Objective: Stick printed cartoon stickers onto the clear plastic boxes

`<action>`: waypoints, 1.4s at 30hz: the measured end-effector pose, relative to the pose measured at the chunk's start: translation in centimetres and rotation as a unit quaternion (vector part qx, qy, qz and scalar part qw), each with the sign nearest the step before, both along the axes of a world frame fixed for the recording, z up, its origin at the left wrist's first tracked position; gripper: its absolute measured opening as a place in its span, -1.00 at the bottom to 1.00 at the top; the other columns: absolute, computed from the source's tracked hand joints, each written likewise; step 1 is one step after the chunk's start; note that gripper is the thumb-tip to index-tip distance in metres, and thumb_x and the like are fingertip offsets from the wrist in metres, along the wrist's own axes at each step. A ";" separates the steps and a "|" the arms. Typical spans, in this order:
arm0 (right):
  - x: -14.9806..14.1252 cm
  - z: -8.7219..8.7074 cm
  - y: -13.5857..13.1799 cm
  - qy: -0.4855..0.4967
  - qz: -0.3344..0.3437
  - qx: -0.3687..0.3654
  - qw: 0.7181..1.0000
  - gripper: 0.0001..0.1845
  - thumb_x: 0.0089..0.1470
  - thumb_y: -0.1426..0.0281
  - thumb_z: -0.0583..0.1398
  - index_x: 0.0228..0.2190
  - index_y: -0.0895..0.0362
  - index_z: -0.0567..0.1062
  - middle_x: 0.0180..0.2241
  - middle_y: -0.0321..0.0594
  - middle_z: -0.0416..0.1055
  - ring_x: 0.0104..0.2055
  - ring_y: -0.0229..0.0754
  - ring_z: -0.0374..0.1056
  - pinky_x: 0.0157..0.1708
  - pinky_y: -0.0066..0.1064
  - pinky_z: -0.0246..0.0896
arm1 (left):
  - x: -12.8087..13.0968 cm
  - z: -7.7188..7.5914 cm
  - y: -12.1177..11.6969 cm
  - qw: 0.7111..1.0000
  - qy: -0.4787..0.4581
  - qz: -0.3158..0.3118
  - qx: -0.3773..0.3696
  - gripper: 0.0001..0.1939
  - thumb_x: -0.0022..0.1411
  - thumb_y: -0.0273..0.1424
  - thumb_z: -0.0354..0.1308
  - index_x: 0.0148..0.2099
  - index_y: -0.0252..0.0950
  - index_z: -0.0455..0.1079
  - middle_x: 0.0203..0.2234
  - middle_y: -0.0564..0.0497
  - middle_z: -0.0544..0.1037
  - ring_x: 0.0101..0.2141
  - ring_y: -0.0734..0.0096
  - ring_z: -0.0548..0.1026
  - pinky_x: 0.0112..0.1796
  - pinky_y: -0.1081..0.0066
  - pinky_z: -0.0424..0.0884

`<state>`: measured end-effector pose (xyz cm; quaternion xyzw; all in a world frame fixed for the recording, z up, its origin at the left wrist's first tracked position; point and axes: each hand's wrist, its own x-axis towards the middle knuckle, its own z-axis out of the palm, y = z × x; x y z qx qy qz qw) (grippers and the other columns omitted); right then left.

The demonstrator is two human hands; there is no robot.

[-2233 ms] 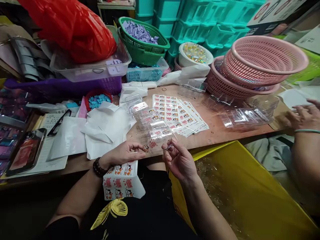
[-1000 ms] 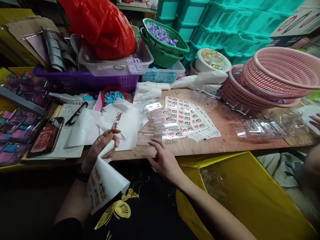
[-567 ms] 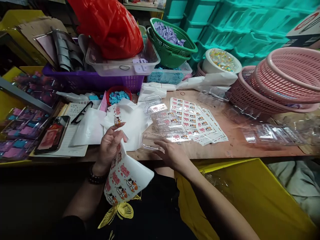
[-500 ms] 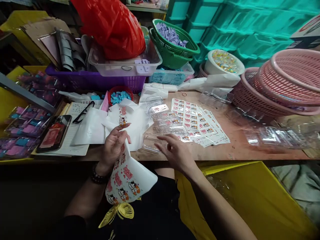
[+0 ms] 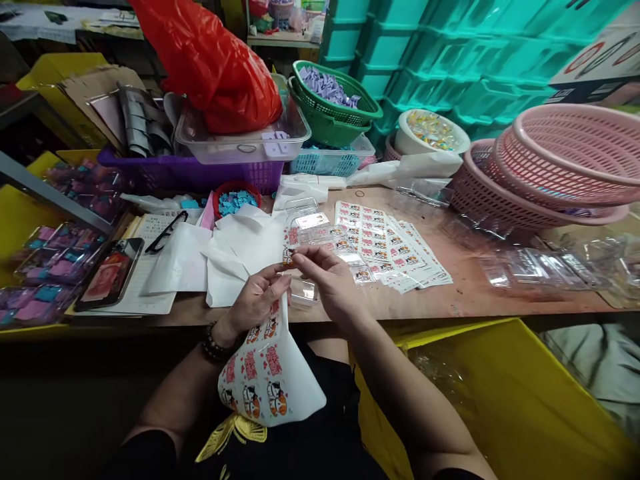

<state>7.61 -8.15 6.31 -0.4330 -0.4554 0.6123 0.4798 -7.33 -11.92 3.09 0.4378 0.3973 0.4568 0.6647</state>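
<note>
My left hand point(image 5: 257, 300) is closed on a curled sticker sheet point(image 5: 270, 373) that hangs over my lap, and a small sticker point(image 5: 287, 257) stands up at its fingertips. My right hand point(image 5: 327, 280) meets the left at that sticker, its fingertips pinched on it. Just beyond the hands a row of small clear plastic boxes point(image 5: 320, 237) lies on the wooden table point(image 5: 450, 293), one of them right under my right hand. Flat sticker sheets point(image 5: 387, 243) are fanned out to the right of the boxes.
White backing papers point(image 5: 235, 253), glasses point(image 5: 165, 232) and a phone point(image 5: 110, 273) lie at the left. Pink baskets point(image 5: 550, 173), green baskets point(image 5: 333, 103), a red bag point(image 5: 215, 67) and teal crates point(image 5: 450, 53) crowd the back. A yellow bin point(image 5: 500, 400) stands at my right knee.
My right hand has left the clear boxes and come up to the left hand, where both now pinch the small sticker. The sticker sheet has swung lower over my lap.
</note>
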 end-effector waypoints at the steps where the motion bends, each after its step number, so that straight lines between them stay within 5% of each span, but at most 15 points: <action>1: -0.4 -0.2 -0.3 0.012 -0.011 0.008 1.000 -0.70 -0.12 0.17 0.40 -0.43 0.09 0.52 -0.42 -0.35 0.45 -0.36 -0.30 0.35 -0.27 -0.41 0.30 | 0.2 -0.1 0.0 1.000 -0.005 -0.006 -0.008 -0.28 0.16 0.02 0.26 0.20 -0.37 0.39 -0.62 0.13 0.40 -0.65 0.60 0.19 -0.60 0.51 0.08; 5: 0.8 0.3 -1.0 -0.017 -0.092 0.122 0.988 -0.77 -0.02 0.19 0.36 -0.44 0.05 0.49 -0.37 -0.34 0.45 -0.32 -0.26 0.36 -0.18 -0.35 0.32 | -0.8 -0.6 -0.2 0.998 0.040 -0.040 -0.018 -0.22 0.19 -0.04 0.26 0.34 -0.34 0.25 -0.58 0.14 0.40 -0.60 0.58 0.23 -0.54 0.50 0.12; 8: 4.3 1.1 -1.7 -0.088 -0.111 0.197 0.970 -0.82 0.04 0.21 0.34 -0.37 0.02 0.52 -0.32 -0.30 0.48 -0.25 -0.19 0.40 -0.13 -0.29 0.32 | -3.0 -0.9 -0.2 0.984 0.170 -0.061 0.006 -0.23 0.25 -0.09 0.22 0.39 -0.31 0.17 -0.58 0.17 0.37 -0.57 0.55 0.27 -0.47 0.49 0.17; 14: 9.9 0.2 -4.3 -0.357 -0.035 0.283 0.889 -0.93 0.19 0.34 0.21 -0.33 0.02 0.53 -0.39 -0.24 0.48 -0.33 -0.15 0.39 -0.25 -0.28 0.28 | -4.0 -0.9 0.5 0.867 0.455 -0.155 0.130 -0.44 0.27 -0.26 0.17 0.30 -0.18 0.33 -0.52 0.09 0.53 -0.51 0.37 0.43 -0.37 0.43 0.25; 17: 10.9 -0.8 -5.3 -0.396 -0.022 0.279 0.875 -0.90 0.22 0.32 0.19 -0.31 0.02 0.52 -0.39 -0.22 0.48 -0.35 -0.14 0.38 -0.29 -0.29 0.28 | -2.9 -1.5 1.1 0.850 0.479 -0.152 0.159 -0.61 0.27 -0.29 0.15 0.12 -0.20 0.51 -0.46 0.00 0.60 -0.44 0.27 0.50 -0.35 0.41 0.28; 21: 10.9 -1.7 -5.5 -0.299 -0.046 0.274 0.913 -0.95 0.19 0.32 0.23 -0.27 0.01 0.49 -0.37 -0.25 0.45 -0.33 -0.16 0.39 -0.27 -0.29 0.33 | -2.3 -1.1 1.6 0.868 0.441 -0.149 0.174 -0.73 0.33 -0.24 0.09 -0.14 -0.20 0.60 -0.27 -0.05 0.67 -0.28 0.21 0.57 -0.24 0.38 0.34; 24: 9.9 -1.5 -4.8 -0.197 -0.078 0.284 0.935 -0.81 0.15 0.35 0.28 -0.18 -0.01 0.42 -0.27 -0.25 0.43 -0.23 -0.15 0.42 -0.14 -0.23 0.39 | -2.5 0.7 1.9 0.880 0.405 -0.173 0.179 -0.75 0.31 -0.24 0.12 -0.18 -0.21 0.59 -0.34 -0.02 0.66 -0.34 0.27 0.55 -0.28 0.40 0.34; 28: 7.6 -0.7 -3.8 -0.160 0.052 0.271 0.948 -0.42 -0.04 0.37 0.41 -0.02 -0.03 0.33 -0.08 -0.22 0.37 -0.26 -0.19 0.44 -0.17 -0.24 0.45 | -2.7 3.0 2.2 0.893 0.357 -0.216 0.167 -0.74 0.31 -0.22 0.13 -0.17 -0.24 0.57 -0.37 0.00 0.62 -0.35 0.32 0.51 -0.28 0.43 0.35; 31: 6.2 -1.0 -3.7 -0.157 0.095 0.227 0.957 -0.52 0.04 0.38 0.34 -0.03 -0.02 0.33 -0.09 -0.22 0.35 -0.35 -0.27 0.38 -0.26 -0.31 0.45 | -2.8 3.3 2.2 0.918 0.317 -0.201 0.127 -0.70 0.31 -0.18 0.15 -0.09 -0.27 0.55 -0.40 0.01 0.57 -0.39 0.38 0.47 -0.34 0.45 0.33; 35: 4.8 -2.6 -3.3 -0.065 -0.097 0.167 0.979 -0.49 0.00 0.37 0.37 -0.06 -0.05 0.28 -0.13 -0.29 0.28 -0.43 -0.37 0.28 -0.34 -0.44 0.41 | -2.3 1.6 0.9 0.972 0.217 -0.085 0.020 -0.30 0.19 -0.13 0.30 0.30 -0.24 0.24 -0.51 0.17 0.39 -0.62 0.59 0.27 -0.55 0.53 0.18; 38: 3.0 -3.5 -3.1 0.001 -0.268 0.142 0.953 -0.44 0.00 0.33 0.37 -0.05 -0.08 0.22 -0.10 -0.27 0.26 -0.37 -0.35 0.33 -0.27 -0.44 0.43 | -0.7 -0.8 -0.5 0.988 0.132 -0.069 -0.040 0.04 0.06 -0.09 0.40 0.43 -0.25 -0.04 -0.40 0.13 0.43 -0.64 0.65 0.25 -0.59 0.55 0.17; 42: 0.1 -3.9 -3.4 0.036 -0.309 0.128 0.942 -0.45 0.02 0.27 0.35 -0.05 -0.08 0.19 -0.08 -0.23 0.26 -0.29 -0.32 0.38 -0.19 -0.41 0.45 | 2.7 -3.7 -1.2 0.997 0.049 -0.054 -0.017 0.00 0.06 0.02 0.37 0.39 -0.25 0.03 -0.08 -0.15 0.51 -0.37 0.42 0.52 -0.31 0.39 0.44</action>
